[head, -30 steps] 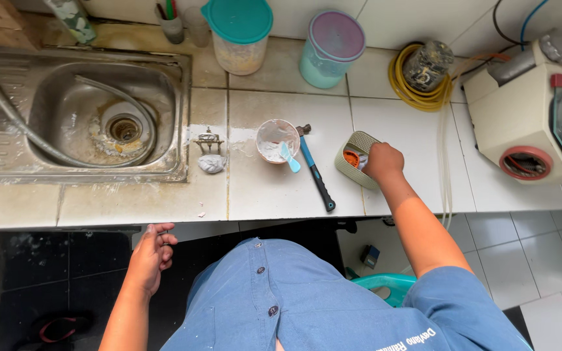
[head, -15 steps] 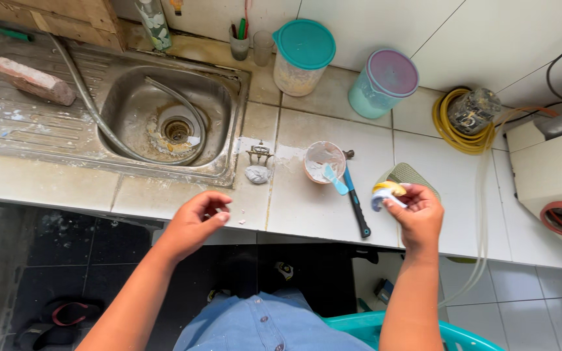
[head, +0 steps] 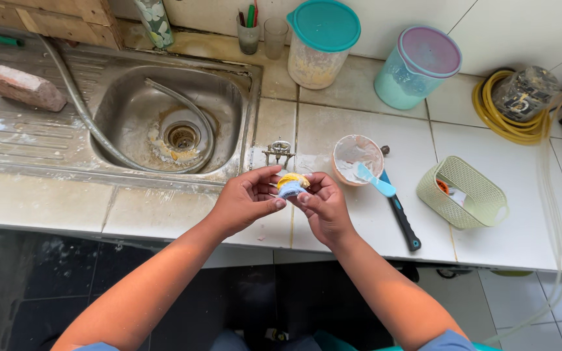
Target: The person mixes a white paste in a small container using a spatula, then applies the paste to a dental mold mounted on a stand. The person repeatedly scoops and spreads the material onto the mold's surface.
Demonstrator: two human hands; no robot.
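Left hand (head: 245, 198) and right hand (head: 320, 203) together at counter edge, fingers of both pinched on small yellow-and-blue roll (head: 291, 184) held above tiled counter (head: 333, 123), just right of sink. Just beyond: brass tap fitting (head: 279, 153), small cup of white paste (head: 357, 158) with pale blue spatula (head: 373, 181), black-handled tool (head: 400, 220), green mesh basket (head: 468, 192). Farther back: steel sink (head: 170, 123) with grey hose (head: 79, 110), brick (head: 17, 85), teal-lidded jar (head: 322, 42), purple-lidded tub (head: 417, 67), coiled yellow hose (head: 505, 123).

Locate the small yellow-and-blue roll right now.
Head view, centre: the small yellow-and-blue roll is pinched between the fingertips of the left hand and right hand, above the counter's front edge, just below the metal tap fitting and left of the paste cup.
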